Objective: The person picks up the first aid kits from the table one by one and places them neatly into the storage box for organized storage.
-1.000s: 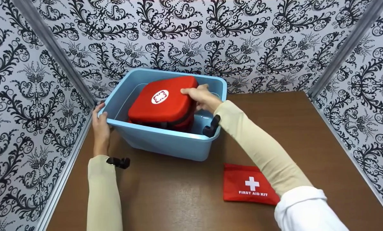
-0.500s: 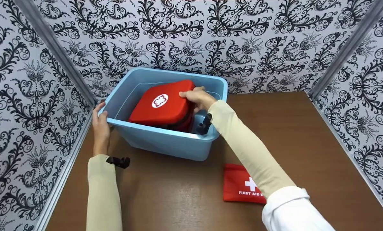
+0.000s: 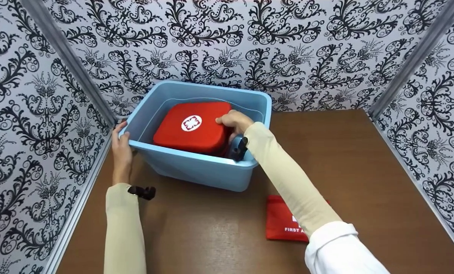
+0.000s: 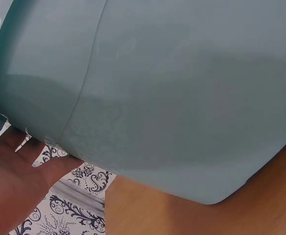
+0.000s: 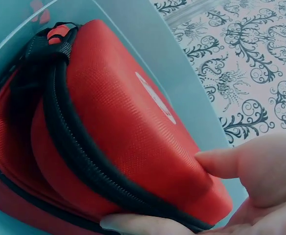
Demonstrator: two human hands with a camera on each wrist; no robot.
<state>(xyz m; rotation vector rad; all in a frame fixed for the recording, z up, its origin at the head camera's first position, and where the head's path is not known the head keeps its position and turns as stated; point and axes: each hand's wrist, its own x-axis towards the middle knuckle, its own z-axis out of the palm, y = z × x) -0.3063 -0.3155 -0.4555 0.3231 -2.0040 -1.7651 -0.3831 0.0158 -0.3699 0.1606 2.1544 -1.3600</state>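
In the head view, a red hard-shell first aid case [image 3: 196, 133] with a white round emblem lies in the light blue plastic bin [image 3: 192, 173]. My right hand [image 3: 237, 120] grips its right end, thumb on top and fingers at the side. The right wrist view shows the case's black zipper [image 5: 84, 152] and, beneath it, another red zippered item [image 5: 3, 142], mostly hidden. My left hand [image 3: 121, 152] holds the bin's left rim. In the left wrist view that hand shows at the lower left, beside the bin's outer wall [image 4: 172, 107].
A flat red pouch [image 3: 280, 219] with a white cross and "FIRST AID" lettering lies on the brown table [image 3: 204, 239], partly under my right forearm. Patterned wall panels [image 3: 227, 49] stand close behind the bin and along both sides.
My right hand has lowered the red case deeper into the bin, and it now lies flatter. The right forearm has shifted left, covering more of the pouch. My left hand stays on the rim.
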